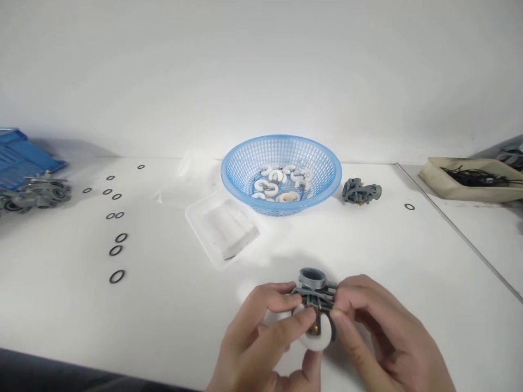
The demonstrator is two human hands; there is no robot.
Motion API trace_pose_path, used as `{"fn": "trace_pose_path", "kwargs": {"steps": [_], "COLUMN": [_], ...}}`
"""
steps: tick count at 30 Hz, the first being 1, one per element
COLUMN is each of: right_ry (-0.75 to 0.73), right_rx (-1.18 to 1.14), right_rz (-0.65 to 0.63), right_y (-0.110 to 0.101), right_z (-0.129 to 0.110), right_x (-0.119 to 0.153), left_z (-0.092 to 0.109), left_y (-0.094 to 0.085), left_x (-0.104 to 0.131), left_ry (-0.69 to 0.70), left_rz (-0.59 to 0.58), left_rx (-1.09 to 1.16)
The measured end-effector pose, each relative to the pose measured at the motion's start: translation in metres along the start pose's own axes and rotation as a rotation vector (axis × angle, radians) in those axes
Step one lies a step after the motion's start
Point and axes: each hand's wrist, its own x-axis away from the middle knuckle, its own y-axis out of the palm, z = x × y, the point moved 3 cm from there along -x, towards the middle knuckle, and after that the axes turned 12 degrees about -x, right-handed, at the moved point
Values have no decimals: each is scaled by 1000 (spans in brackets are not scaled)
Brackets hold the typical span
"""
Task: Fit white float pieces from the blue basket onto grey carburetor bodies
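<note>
Near the front of the table, a grey metal part with a round opening on top is held between both hands. A white U-shaped piece sits at its lower side, around a small brass fitting. My left hand grips the part from the left, its thumb by the brass fitting and a finger under the white piece. From the right, my right hand pinches the part's edge with thumb and index finger. Whether anything small is between those fingertips cannot be made out.
A blue basket holds several white U-shaped pieces, beside a white tray. Another metal part lies right of it. Several black rings, grey parts and a blue bin are left. A cream tray holds black items.
</note>
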Motion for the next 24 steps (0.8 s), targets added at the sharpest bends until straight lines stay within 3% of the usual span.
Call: {"fn": "trace_pose_path", "kwargs": {"steps": [13,18,24], "right_ry": [16,26,43], "right_rx": [-83,-131,-160], "right_rz": [-51,-24,-27], "right_y": [-1,0,0], "right_z": [3,0,0], "right_x": [-3,-5,-5], "left_z": [4,6,5], "left_y": [-2,-1,-3], "left_x": [-4,-3,-5], "left_ry": [-79,-172,-83], "left_rz": [-66,11,-25], "left_rx": [-33,-13,-32]}}
